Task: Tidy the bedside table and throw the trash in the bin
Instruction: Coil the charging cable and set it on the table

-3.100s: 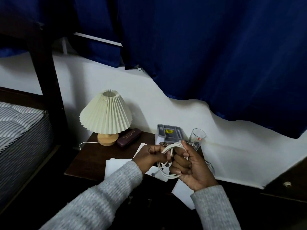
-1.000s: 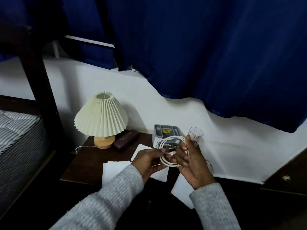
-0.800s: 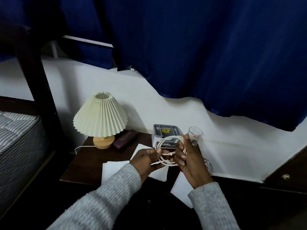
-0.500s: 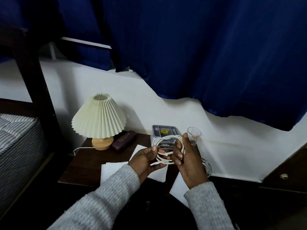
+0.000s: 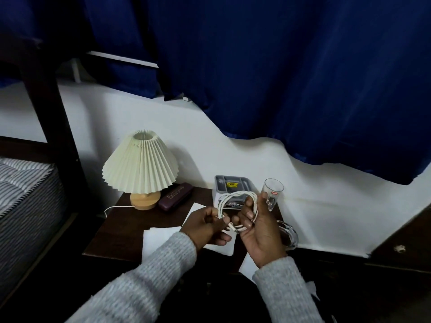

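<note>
A white cable [image 5: 242,196] is wound into a loop above the dark wooden bedside table [image 5: 121,227]. My right hand [image 5: 261,231] holds the loop upright with the fingers through it. My left hand [image 5: 205,226] pinches the cable's loose end at the bottom of the loop. White paper sheets [image 5: 158,236] lie on the table under my hands. Behind the loop sits a grey box [image 5: 231,183], with an empty glass [image 5: 271,191] to its right.
A pleated cream lamp [image 5: 140,166] on a wooden base stands at the table's back left, a dark purple case [image 5: 175,197] beside it. A mattress [image 5: 21,190] and dark bedpost are at left. A blue curtain [image 5: 279,78] hangs above. Dark furniture [image 5: 401,241] stands at right.
The view has drifted slightly. My hands have kept winding the cable, the loop now a little tighter and held closer to the grey box.
</note>
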